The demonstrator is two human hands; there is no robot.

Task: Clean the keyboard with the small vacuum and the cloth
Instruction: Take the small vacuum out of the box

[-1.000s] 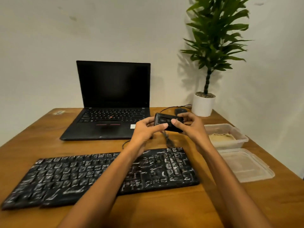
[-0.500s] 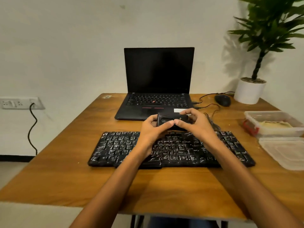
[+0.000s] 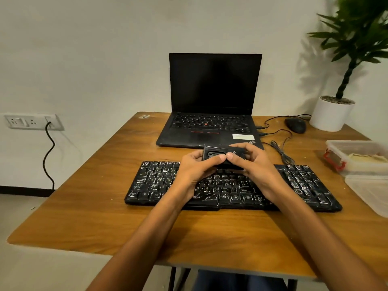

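just one of each tbh: keyboard (image 3: 304, 185), laptop (image 3: 214, 85), mouse (image 3: 296, 125), potted plant (image 3: 331, 113), small vacuum (image 3: 214, 153), plastic tub (image 3: 357, 164), loose lid (image 3: 373, 192)

L grip (image 3: 197, 169), R grip (image 3: 254, 166) & forearms (image 3: 147, 238) bare; dk blue trousers (image 3: 220, 280).

Dim, warm indoor light. The plant (image 3: 354, 34) casts a soft shadow leftward on the far wall (image 3: 105, 59). Edges bow, wide-angle; leaves blurred, table (image 3: 105, 217) sharp.

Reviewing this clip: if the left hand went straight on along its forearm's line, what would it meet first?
The left hand grips the small vacuum together with the right hand. Carried on, it would probably meet the front edge of the laptop first, though depth is unclear.
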